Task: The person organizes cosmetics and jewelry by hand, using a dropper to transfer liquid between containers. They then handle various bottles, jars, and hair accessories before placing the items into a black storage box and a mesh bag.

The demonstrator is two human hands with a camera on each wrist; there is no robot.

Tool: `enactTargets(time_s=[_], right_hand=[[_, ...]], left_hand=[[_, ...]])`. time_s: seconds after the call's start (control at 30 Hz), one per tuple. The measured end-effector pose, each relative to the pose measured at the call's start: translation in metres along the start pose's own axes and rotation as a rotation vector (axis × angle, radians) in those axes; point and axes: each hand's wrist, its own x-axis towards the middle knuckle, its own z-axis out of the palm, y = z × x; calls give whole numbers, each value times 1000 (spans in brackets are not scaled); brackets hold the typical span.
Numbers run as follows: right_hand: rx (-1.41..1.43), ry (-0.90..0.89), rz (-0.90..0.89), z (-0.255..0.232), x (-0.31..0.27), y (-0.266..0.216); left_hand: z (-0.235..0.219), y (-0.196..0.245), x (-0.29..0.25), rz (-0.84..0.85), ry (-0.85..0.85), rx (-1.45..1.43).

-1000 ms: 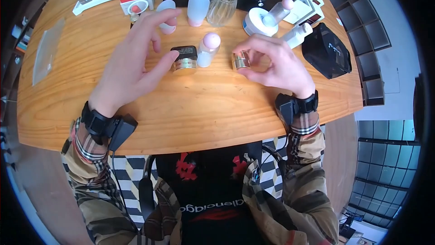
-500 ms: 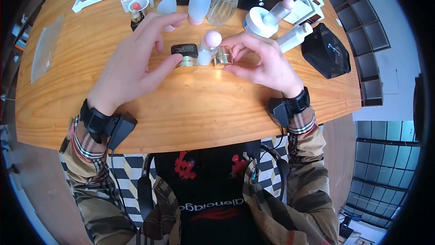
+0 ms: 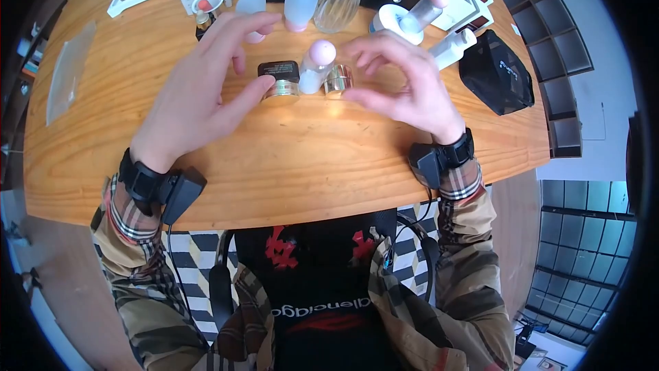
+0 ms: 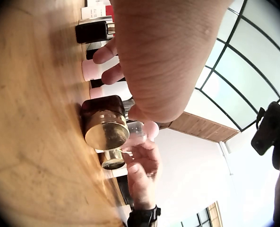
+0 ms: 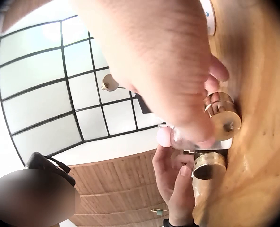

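A dark square bottle with a round gold cap (image 3: 279, 81) lies on the wooden table, its cap facing the person. The left hand (image 3: 195, 89) is beside it with spread fingers, and its thumb tip overlaps the cap's left side in the head view. To the bottle's right stands a small clear bottle with a pink ball top (image 3: 316, 69). Close against that sits a small shiny gold jar (image 3: 338, 81). The right hand (image 3: 412, 86) hovers at the jar's right, fingers loosely curved and thumb apart, holding nothing. In the right wrist view, the gold jar (image 5: 223, 116) rests on the table.
Behind are frosted bottles with pink caps (image 3: 301, 6), a glass perfume bottle (image 3: 338, 4) and a small dark bottle (image 3: 204, 24). At right are a white round tub (image 3: 384, 19), a white bottle (image 3: 453, 47) and a black mesh pouch (image 3: 495, 72). A clear plastic sheet (image 3: 71, 72) lies left.
The right hand carried the gold jar leftward, set it beside the pink-topped bottle, then let go and drew slightly right. The left hand has stayed nearly still.
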Motion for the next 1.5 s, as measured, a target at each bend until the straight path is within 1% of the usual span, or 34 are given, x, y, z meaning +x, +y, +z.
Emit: enactTargets(time_s=[0.07,0.13,0.17,0.2,0.3,0.33,0.4,0.47,0.5,0.53,0.6,0.63,0.7,0.73,0.8,0.83,0.9,0.93,1.0,1.03,1.1,1.13,1.2,1.23,1.3,1.33,1.4,1.5], right_hand=[[-180,236,-172,-9,1,2],[-151,417,-114,-20,-4,6],[-171,528,-143,-24,-7,7],[-193,641,-170,-30,-10,9],[-236,1023,-99,-42,-14,23],[-401,1027,-43,-48,-16,23],[-479,968,87,-57,-18,29],[-489,896,292,-58,-23,29],[-570,859,317,-59,-23,31],[-517,788,403,-59,-24,29],[-354,706,508,-61,-24,31],[-351,703,509,-60,-25,30],[-422,604,466,-55,-21,17],[-422,604,465,-52,-22,18],[-246,580,415,-51,-24,22],[-246,580,414,-53,-24,22],[-63,476,305,-50,-24,19],[-60,473,308,-48,-24,19],[41,406,159,-46,-23,18],[39,407,158,-46,-24,17],[66,319,120,-46,-25,17],[67,317,121,-46,-25,17],[101,278,66,-44,-24,18],[102,278,66,-43,-24,18],[240,247,78,-41,-25,18],[237,248,76,-41,-25,18],[337,248,105,-37,-24,16],[412,217,98,-30,-21,15]], left_hand=[[0,-1,-2,-6,5,-6],[0,-3,-4,2,8,-1],[-1,-4,-4,14,9,4],[-1,-4,-5,15,8,4],[-2,-4,-6,10,7,16],[-2,-5,-7,10,7,20],[-1,-4,-7,10,2,21],[0,-5,-6,9,3,7],[0,-5,-7,14,0,5],[0,-4,-7,9,10,2],[-1,-4,-6,0,20,2],[-1,-4,-6,4,16,12],[-1,-4,-6,6,12,24],[-1,-6,-7,14,12,22],[-1,-5,-6,25,14,20],[-1,-4,-5,8,15,7],[0,-4,-7,-16,15,-7],[0,-5,-6,-14,14,3],[0,-5,-6,-9,13,12],[0,-5,-6,1,13,17],[0,-4,-5,10,16,23],[0,-4,-4,7,17,23],[0,-5,-6,0,18,23],[0,-5,-6,1,16,27],[0,-4,-5,8,15,29],[0,-5,-5,12,16,25],[0,-6,-5,14,16,22],[0,-6,-7,9,12,31]])
